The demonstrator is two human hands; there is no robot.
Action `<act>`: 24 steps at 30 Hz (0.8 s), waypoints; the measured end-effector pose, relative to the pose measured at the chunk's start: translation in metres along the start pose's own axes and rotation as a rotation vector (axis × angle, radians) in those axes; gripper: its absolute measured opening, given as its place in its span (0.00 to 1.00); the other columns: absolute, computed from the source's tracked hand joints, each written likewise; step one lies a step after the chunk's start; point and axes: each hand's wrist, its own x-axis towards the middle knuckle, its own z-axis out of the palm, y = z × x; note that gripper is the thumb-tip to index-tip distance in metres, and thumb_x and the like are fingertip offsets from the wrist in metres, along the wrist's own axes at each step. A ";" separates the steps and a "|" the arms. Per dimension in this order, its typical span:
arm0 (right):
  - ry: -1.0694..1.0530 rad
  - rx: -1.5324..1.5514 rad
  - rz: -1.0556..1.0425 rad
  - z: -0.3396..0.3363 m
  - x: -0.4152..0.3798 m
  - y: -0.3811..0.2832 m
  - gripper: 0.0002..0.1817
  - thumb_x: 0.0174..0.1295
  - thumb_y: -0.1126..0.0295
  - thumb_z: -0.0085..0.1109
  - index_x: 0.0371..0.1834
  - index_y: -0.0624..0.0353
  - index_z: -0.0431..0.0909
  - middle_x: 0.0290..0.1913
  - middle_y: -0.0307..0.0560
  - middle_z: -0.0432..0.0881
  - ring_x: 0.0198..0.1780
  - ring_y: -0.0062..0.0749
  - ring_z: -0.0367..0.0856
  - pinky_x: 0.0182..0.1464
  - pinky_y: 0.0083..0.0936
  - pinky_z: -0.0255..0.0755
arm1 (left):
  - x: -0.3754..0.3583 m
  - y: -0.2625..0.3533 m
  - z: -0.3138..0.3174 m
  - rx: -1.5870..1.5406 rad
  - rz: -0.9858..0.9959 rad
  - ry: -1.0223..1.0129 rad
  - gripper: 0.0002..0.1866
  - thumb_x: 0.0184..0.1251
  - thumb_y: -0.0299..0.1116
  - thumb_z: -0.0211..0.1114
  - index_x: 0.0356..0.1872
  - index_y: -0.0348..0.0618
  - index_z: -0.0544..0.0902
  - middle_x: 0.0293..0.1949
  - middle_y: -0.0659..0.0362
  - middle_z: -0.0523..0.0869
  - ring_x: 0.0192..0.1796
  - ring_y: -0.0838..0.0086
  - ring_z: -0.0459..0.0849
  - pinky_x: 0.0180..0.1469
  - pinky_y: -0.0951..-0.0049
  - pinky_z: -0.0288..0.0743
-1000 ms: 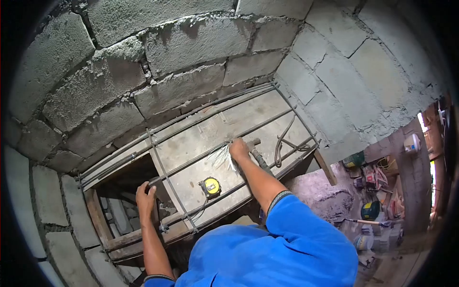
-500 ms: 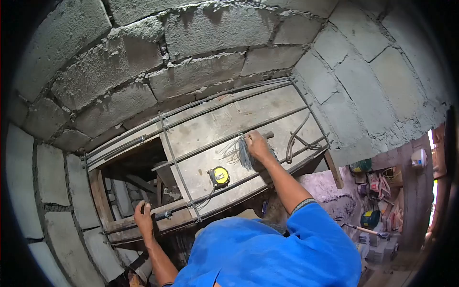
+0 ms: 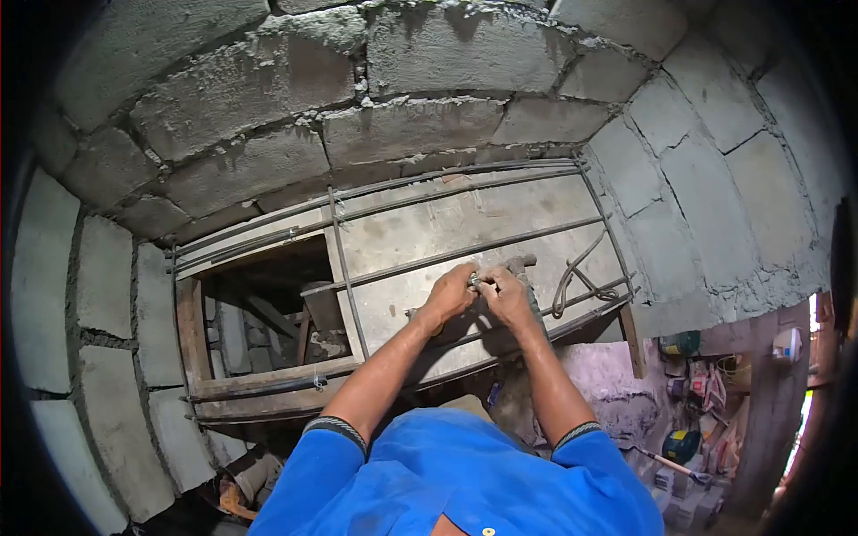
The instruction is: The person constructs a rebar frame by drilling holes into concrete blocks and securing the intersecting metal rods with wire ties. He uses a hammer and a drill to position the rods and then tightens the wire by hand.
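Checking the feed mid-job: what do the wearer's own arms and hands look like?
The left hand and right hand are bare, with no gloves. The forearms are uncovered too. Above them are short, bright blue sleeves, ending in dark cuffs with a pale patterned trim.

The wire [image 3: 474, 280], a small grey metallic tangle, sits between the fingertips of the left hand [image 3: 450, 296] and right hand [image 3: 508, 297], over the pale board [image 3: 393, 236]; fingers hide most of it.
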 end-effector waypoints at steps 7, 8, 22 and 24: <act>-0.198 -0.263 0.262 -0.020 0.029 -0.009 0.21 0.64 0.54 0.58 0.39 0.63 0.86 0.39 0.63 0.86 0.43 0.60 0.85 0.49 0.44 0.77 | 0.014 -0.021 0.056 -0.133 0.171 0.087 0.47 0.56 0.30 0.70 0.75 0.37 0.53 0.55 0.35 0.82 0.59 0.43 0.82 0.61 0.57 0.74; -0.286 -0.359 0.394 -0.027 0.038 -0.027 0.22 0.62 0.53 0.58 0.37 0.65 0.86 0.37 0.66 0.85 0.42 0.62 0.85 0.48 0.46 0.77 | 0.012 -0.020 0.062 -0.089 0.222 0.098 0.48 0.56 0.30 0.71 0.76 0.36 0.52 0.56 0.35 0.82 0.60 0.43 0.81 0.61 0.57 0.74; -0.652 -0.734 0.418 -0.032 0.066 -0.029 0.15 0.48 0.63 0.65 0.35 0.61 0.90 0.40 0.61 0.88 0.44 0.54 0.89 0.47 0.43 0.82 | -0.001 0.010 0.063 -0.182 0.006 -0.008 0.46 0.57 0.35 0.70 0.75 0.40 0.56 0.56 0.33 0.81 0.61 0.40 0.79 0.62 0.52 0.73; -0.533 -0.732 0.396 -0.051 0.073 -0.050 0.14 0.56 0.62 0.61 0.34 0.64 0.87 0.39 0.66 0.86 0.43 0.59 0.87 0.46 0.48 0.80 | 0.002 0.013 0.059 -0.198 0.003 -0.007 0.41 0.58 0.33 0.68 0.73 0.40 0.59 0.55 0.33 0.81 0.60 0.39 0.80 0.61 0.51 0.73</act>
